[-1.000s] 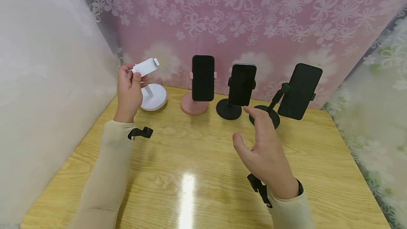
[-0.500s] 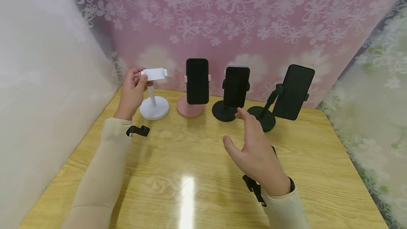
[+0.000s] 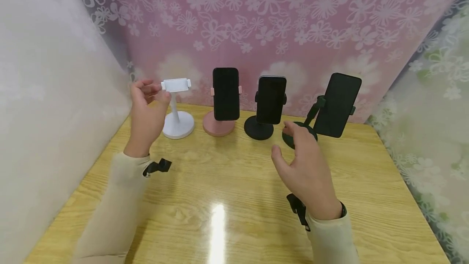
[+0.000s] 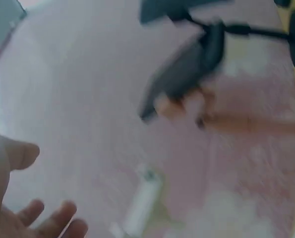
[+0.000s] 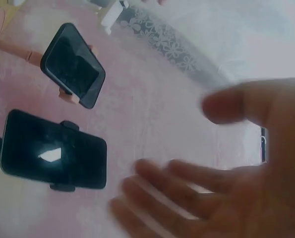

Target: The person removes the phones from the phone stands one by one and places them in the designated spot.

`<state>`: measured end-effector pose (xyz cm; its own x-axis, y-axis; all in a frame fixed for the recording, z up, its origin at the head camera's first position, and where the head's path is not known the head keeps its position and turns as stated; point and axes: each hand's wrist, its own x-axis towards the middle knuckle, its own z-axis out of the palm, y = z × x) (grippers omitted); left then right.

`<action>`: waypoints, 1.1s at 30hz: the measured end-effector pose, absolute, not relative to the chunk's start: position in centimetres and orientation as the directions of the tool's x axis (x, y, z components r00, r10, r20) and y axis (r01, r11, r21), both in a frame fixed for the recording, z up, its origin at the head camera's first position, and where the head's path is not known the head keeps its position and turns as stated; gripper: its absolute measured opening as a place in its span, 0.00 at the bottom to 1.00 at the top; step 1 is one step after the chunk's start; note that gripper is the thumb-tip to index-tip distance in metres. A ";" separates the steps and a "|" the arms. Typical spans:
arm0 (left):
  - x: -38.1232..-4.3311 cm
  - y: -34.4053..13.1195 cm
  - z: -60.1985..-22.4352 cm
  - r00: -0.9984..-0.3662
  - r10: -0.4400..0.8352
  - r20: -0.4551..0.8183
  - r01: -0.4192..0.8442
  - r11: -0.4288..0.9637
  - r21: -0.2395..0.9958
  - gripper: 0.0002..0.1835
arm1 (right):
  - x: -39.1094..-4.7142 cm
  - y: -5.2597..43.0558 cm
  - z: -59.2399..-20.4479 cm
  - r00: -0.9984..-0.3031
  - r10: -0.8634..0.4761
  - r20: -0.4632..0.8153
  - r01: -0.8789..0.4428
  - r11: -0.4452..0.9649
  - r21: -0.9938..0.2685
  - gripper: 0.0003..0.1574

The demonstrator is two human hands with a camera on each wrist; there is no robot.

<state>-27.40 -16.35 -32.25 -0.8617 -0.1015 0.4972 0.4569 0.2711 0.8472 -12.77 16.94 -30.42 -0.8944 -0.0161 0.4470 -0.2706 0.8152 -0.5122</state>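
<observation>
The white phone stand (image 3: pixel 176 85) stands upright at the left with no phone in its clamp. Close by its left side is my left hand (image 3: pixel 146 113), thumb and fingers spread. The left wrist view shows a gap between that hand (image 4: pixel 18 198) and the blurred white clamp (image 4: pixel 143 203). My right hand (image 3: pixel 307 170) hovers over the table, in front of the black and dark green stands, holding nothing. In the right wrist view its fingers (image 5: pixel 157 198) are loosely spread, apart from the phone in the black stand (image 5: pixel 53 148).
A pink stand (image 3: pixel 219 125) holds a dark phone (image 3: pixel 226 94). Right of it, a black stand (image 3: pixel 258 128) and a dark green stand (image 3: pixel 312 111) hold phones too. Behind the wooden table (image 3: pixel 205 174) hangs a pink floral cloth (image 3: pixel 256 19).
My left hand turned the white clamp level, then let go and drew slightly left. The right hand shifted a little, remaining off the stands.
</observation>
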 end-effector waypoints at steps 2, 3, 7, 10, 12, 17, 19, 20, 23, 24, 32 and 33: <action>-25.1 -14.9 -31.4 -0.816 0.003 0.578 0.556 0.278 0.783 0.27 | -12.8 16.9 -30.5 -0.827 -0.036 0.561 -0.372 0.783 -0.498 0.27; -24.1 -14.1 -31.0 -0.787 0.062 0.613 0.604 0.273 0.748 0.26 | -12.9 16.8 -30.5 -0.789 -0.045 0.613 -0.420 0.768 -0.484 0.23; -20.4 -11.7 -29.9 -0.673 0.251 0.696 0.739 0.198 0.644 0.18 | -13.0 16.7 -30.6 -0.690 -0.078 0.719 -0.529 0.732 -0.428 0.15; -18.7 -10.9 -29.5 -0.628 0.308 0.715 0.772 0.126 0.623 0.17 | -13.1 16.8 -30.7 -0.682 -0.088 0.726 -0.538 0.734 -0.416 0.14; -18.1 -10.7 -29.6 -0.626 0.327 0.708 0.767 0.096 0.634 0.17 | -13.3 17.0 -30.9 -0.685 -0.089 0.723 -0.529 0.744 -0.409 0.13; -18.3 -10.3 -30.3 -0.670 0.393 0.630 0.719 0.130 0.683 0.15 | -13.8 17.6 -31.3 -0.694 -0.071 0.717 -0.494 0.771 -0.402 0.12; -18.6 -10.1 -30.5 -0.689 0.416 0.594 0.700 0.169 0.694 0.16 | -13.9 17.8 -31.4 -0.696 -0.062 0.715 -0.482 0.779 -0.402 0.12; -18.8 -10.1 -30.6 -0.697 0.426 0.577 0.692 0.187 0.697 0.16 | -13.9 17.8 -31.4 -0.696 -0.059 0.716 -0.478 0.782 -0.400 0.12; -19.3 -10.0 -30.8 -0.713 0.437 0.548 0.676 0.224 0.702 0.18 | -13.9 18.0 -31.3 -0.700 -0.054 0.712 -0.465 0.792 -0.397 0.13; -19.4 -10.0 -30.8 -0.718 0.437 0.541 0.671 0.232 0.704 0.18 | -13.9 17.9 -31.2 -0.703 -0.053 0.710 -0.462 0.793 -0.397 0.13; -20.5 -10.2 -31.4 -0.758 0.436 0.485 0.619 0.245 0.747 0.17 | -13.7 17.8 -31.1 -0.742 -0.065 0.668 -0.451 0.784 -0.425 0.13; -20.8 -10.2 -31.6 -0.766 0.434 0.474 0.607 0.248 0.755 0.17 | -13.7 17.8 -31.1 -0.745 -0.064 0.664 -0.450 0.783 -0.429 0.13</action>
